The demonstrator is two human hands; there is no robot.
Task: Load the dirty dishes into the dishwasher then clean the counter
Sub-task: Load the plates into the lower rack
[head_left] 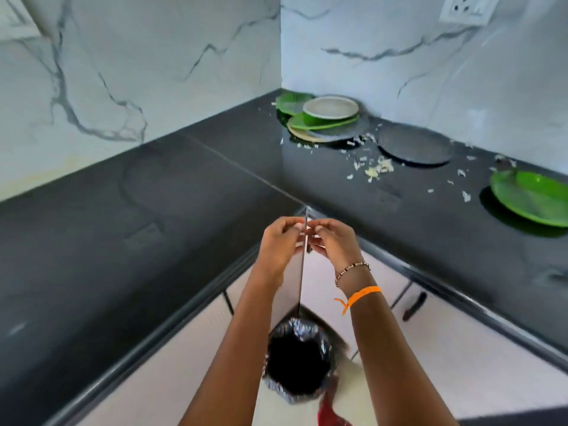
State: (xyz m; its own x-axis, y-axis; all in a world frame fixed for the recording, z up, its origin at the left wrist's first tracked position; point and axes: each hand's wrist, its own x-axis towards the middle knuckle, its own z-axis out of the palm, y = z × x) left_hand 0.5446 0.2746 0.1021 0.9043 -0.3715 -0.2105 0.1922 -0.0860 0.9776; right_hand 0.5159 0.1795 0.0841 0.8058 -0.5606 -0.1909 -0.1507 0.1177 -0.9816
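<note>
Both my hands meet at the top edge of a thin cabinet door (301,281), seen edge-on below the counter's inner corner. My left hand (281,242) and my right hand (335,241) have curled fingers pinching that edge from either side. On the black counter (184,210), a corner stack (319,124) holds a green bowl (330,110) on green and beige plates, with a green leaf-shaped plate (292,103) behind. A dark grey plate (415,144) lies to its right. A green plate (531,199) sits at the far right. Pale food scraps (376,170) are scattered between them.
A bin with a black liner (298,361) stands on the floor right under my arms, and something red (330,413) lies beside it. White marble-look walls back the L-shaped counter. A wall socket (467,7) is at the top right. A cabinet handle (415,305) shows below the right counter.
</note>
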